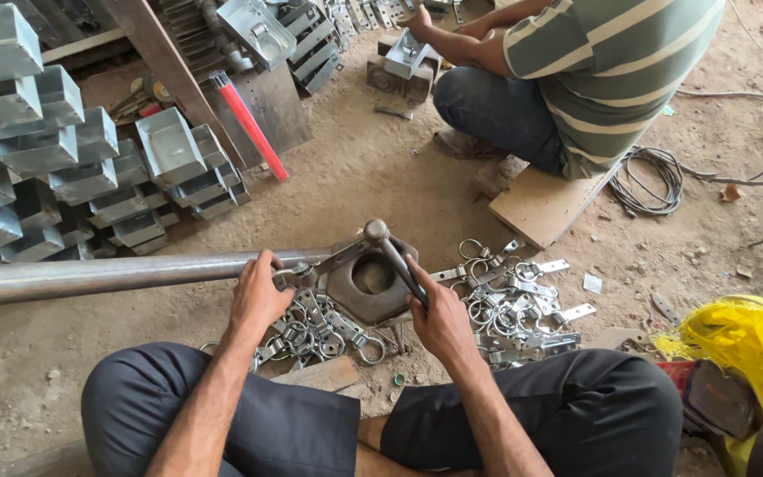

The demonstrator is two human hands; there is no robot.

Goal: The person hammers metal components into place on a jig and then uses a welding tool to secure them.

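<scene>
Seated cross-legged on a dirt floor (373, 177), facing a hexagonal steel block (371, 281) with a round hole in its middle. Left hand (258, 296) closed around a small ring-and-strap fitting (298, 276), pinching it at the block's 9 o'clock edge, just beside the end of a long steel pipe (90, 276) running off toward 9 o'clock. Right hand (439, 318) wrapped tight on the handle of a hammer (390, 252), fingers fully curled, head of the tool raised above the block at about 12 o'clock. Whether the fitting's strap end actually rests on the block cannot quite be told, fingers hiding it.

Likely to handle as stiff, thin plated metal: light, hard, a bit slick, with sharp stamped edges; best taken by the flat strap, well back from the struck spot, ring left free to swing. Hammer probably head-heavy; a grip low on the handle suits it. Block looks heavy enough to sit without holding.

Loose pile of fittings (514, 305) at 3 o'clock of the block, more (311, 329) at 7 o'clock. Stacked galvanised boxes (55, 168) at 10 o'clock. Another person in a striped shirt (611, 62) crouched at 1 o'clock. Yellow bag (744, 340) at 4 o'clock.
</scene>
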